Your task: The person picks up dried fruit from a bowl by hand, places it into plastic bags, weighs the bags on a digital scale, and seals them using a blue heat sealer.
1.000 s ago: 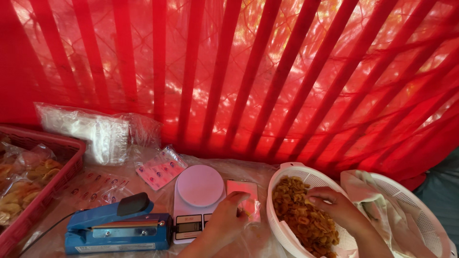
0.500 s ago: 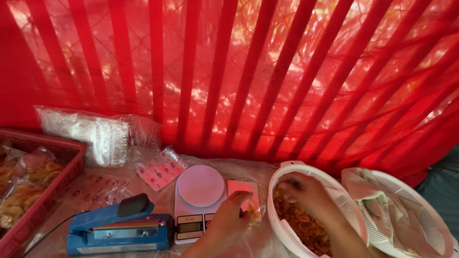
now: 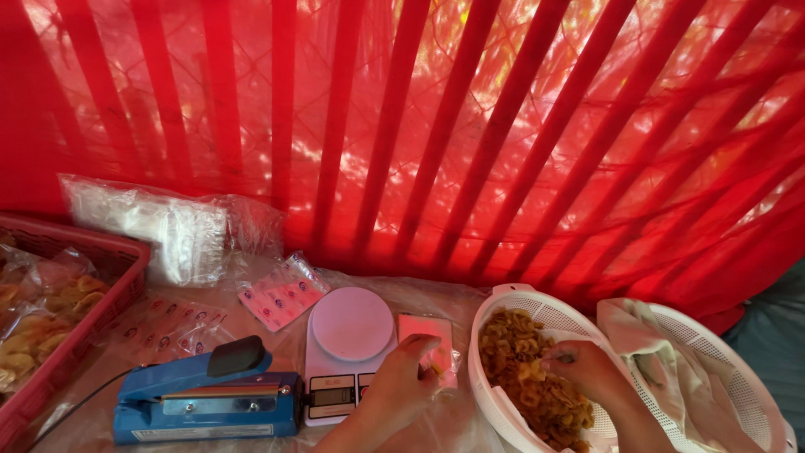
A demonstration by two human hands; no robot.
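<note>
Right hand [image 3: 587, 369] fingers now pinch chips [image 3: 528, 369] in basket [image 3: 503, 294]; left hand [image 3: 402, 377] keeps gripping bag [image 3: 423, 331].

My right hand [image 3: 587, 369], which 1 second ago lay flat on the chips [image 3: 537, 386] near the middle of the white basket [image 3: 503, 411], has pulled back a little and now pinches up a few pieces. My left hand [image 3: 402, 382] has slid further onto the small clear bag [image 3: 432, 348] beside the scale [image 3: 348, 344]
</note>
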